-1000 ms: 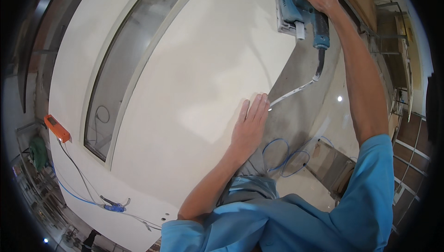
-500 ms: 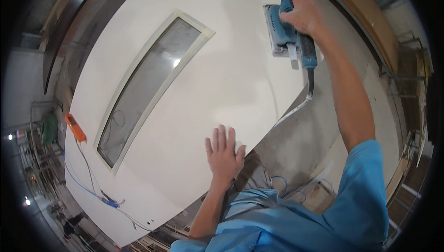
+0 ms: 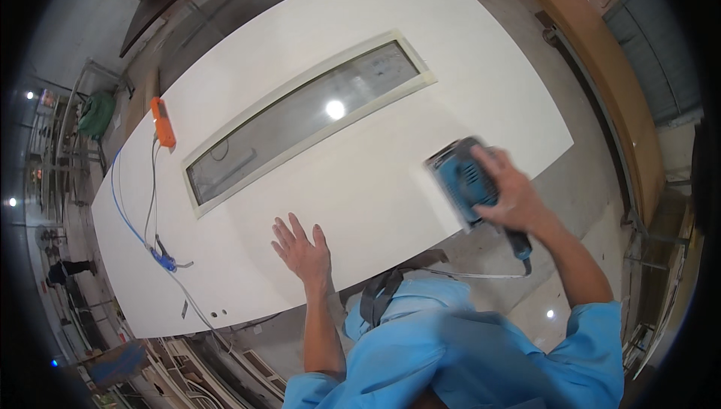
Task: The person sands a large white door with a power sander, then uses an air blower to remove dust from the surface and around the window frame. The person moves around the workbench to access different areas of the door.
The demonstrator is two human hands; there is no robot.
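Note:
A white door panel (image 3: 360,169) lies flat in front of me, with a long glass window (image 3: 300,112) set in it and masking tape around the glass. My right hand (image 3: 511,191) grips a blue electric sander (image 3: 464,176), whose pad is down on the panel near its close edge. The sander and the fingers are slightly smeared by motion. Flat on the panel rests my left hand (image 3: 303,250), fingers spread and holding nothing, between the window and the near edge.
An orange power strip (image 3: 162,122) lies at the panel's left with a grey cable. Beside it a blue cord ends in a blue plug connector (image 3: 163,260). The sander's cord (image 3: 481,275) hangs along the near edge. A tan board (image 3: 601,86) stands at the right.
My right hand has brought the sander nearer to me along the panel. The view has turned, so the window now lies flatter across it. My left hand stays spread on the panel.

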